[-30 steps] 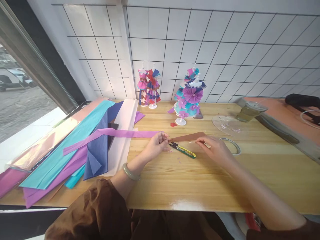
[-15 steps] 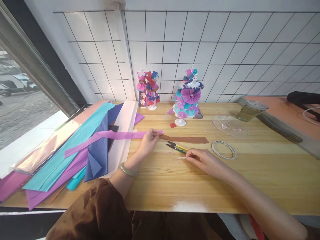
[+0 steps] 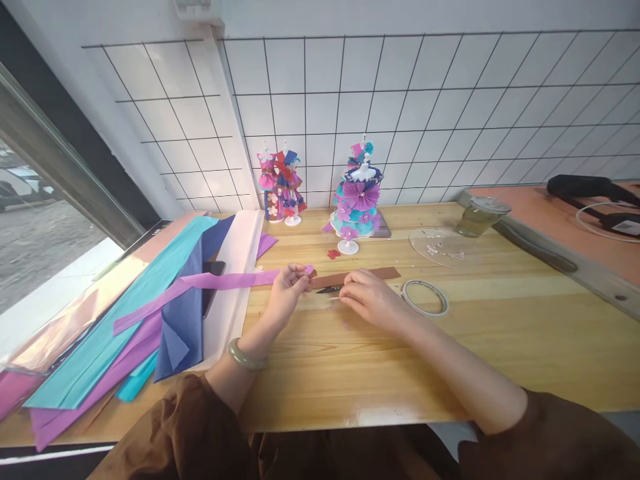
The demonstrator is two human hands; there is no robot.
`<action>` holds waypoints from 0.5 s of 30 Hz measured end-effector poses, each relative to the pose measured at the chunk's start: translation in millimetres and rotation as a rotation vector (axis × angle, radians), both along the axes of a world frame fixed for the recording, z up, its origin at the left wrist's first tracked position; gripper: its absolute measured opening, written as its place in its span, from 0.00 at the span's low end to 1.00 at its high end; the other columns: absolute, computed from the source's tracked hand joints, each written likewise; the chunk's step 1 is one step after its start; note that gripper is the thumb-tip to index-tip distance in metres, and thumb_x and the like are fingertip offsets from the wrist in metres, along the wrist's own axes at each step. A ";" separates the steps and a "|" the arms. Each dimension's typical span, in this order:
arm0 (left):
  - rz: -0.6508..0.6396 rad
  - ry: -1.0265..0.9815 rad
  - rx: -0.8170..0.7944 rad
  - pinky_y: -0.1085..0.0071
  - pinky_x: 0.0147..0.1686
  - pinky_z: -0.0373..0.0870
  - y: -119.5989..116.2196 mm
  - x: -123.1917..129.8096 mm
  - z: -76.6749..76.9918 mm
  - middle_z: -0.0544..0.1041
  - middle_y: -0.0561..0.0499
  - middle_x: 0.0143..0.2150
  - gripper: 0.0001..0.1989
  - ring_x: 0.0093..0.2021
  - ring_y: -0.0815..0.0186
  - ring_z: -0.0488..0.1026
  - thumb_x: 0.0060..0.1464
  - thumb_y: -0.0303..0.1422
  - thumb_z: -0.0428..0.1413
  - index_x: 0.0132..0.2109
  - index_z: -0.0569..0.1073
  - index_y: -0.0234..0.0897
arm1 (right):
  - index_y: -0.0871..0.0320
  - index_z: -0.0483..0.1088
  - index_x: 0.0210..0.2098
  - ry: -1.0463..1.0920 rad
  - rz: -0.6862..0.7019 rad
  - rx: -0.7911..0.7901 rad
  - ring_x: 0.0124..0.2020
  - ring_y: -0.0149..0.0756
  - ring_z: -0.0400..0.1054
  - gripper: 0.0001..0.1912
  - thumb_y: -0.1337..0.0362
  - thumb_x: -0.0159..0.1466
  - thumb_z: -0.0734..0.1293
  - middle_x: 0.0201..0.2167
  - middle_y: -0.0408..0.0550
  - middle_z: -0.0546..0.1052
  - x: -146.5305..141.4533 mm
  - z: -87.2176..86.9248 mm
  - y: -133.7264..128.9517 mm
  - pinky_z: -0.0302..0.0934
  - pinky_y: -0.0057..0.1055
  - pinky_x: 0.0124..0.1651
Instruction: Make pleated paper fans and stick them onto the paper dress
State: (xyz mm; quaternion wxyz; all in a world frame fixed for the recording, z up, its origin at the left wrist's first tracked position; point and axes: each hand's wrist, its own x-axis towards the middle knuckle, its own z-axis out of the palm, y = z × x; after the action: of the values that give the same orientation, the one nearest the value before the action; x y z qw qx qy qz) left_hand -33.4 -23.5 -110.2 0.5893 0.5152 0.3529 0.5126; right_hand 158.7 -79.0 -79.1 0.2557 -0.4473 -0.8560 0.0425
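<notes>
Pinched in my left hand (image 3: 289, 288) are the ends of a purple paper strip (image 3: 235, 280) and a brown paper strip (image 3: 387, 273). The purple one trails left over the paper pile; the brown one stretches right across the wooden table. My right hand (image 3: 367, 299) has its fingertips closed on a small white piece of tape (image 3: 334, 298), close to my left hand. Dark-bladed scissors (image 3: 329, 289) lie beneath my right hand, mostly hidden by it. A tape roll (image 3: 425, 297) rests flat just to the right.
Coloured paper sheets (image 3: 183, 313) cover the table's left side, with a dark phone (image 3: 213, 269) among them. Small paper-dressed stands (image 3: 361, 200) are near the tiled wall. At the back right are a clear plate (image 3: 435, 247) and a lidded cup (image 3: 481, 217).
My right hand has moved left with the white tape towards my left hand, and now covers much of the scissors. The camera view has shifted slightly. My left hand still pinches the strips.
</notes>
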 end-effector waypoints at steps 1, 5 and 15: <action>-0.034 -0.044 -0.053 0.73 0.30 0.67 -2.5 0.5 1.8 0.71 0.49 0.37 0.13 0.34 0.68 0.72 0.47 0.34 0.57 0.38 0.63 0.36 | 0.59 0.69 0.28 -0.013 -0.016 0.075 0.34 0.35 0.62 0.10 0.67 0.62 0.59 0.29 0.49 0.69 -5.8 -1.0 -1.5 0.57 0.32 0.38; -0.130 -0.163 -0.179 0.78 0.22 0.63 -10.5 3.0 6.9 0.72 0.49 0.39 0.16 0.33 0.68 0.73 0.43 0.35 0.60 0.39 0.65 0.37 | 0.60 0.70 0.30 0.033 -0.035 0.242 0.31 0.34 0.59 0.10 0.68 0.62 0.58 0.26 0.48 0.68 -21.1 -7.1 -7.0 0.56 0.31 0.35; -0.330 -0.268 -0.298 0.77 0.29 0.67 -21.7 12.7 6.8 0.72 0.53 0.31 0.14 0.33 0.70 0.72 0.43 0.28 0.60 0.38 0.66 0.35 | 0.57 0.71 0.33 -0.076 0.048 0.353 0.33 0.35 0.63 0.10 0.71 0.62 0.58 0.30 0.48 0.74 -30.0 -7.5 -19.0 0.54 0.33 0.35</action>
State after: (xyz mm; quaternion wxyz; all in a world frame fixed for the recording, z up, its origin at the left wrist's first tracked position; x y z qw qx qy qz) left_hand -20.8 -45.2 -103.3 0.7758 0.4008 0.2545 0.4156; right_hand 128.7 -98.0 -86.6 0.2967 -0.3763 -0.8696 -0.1192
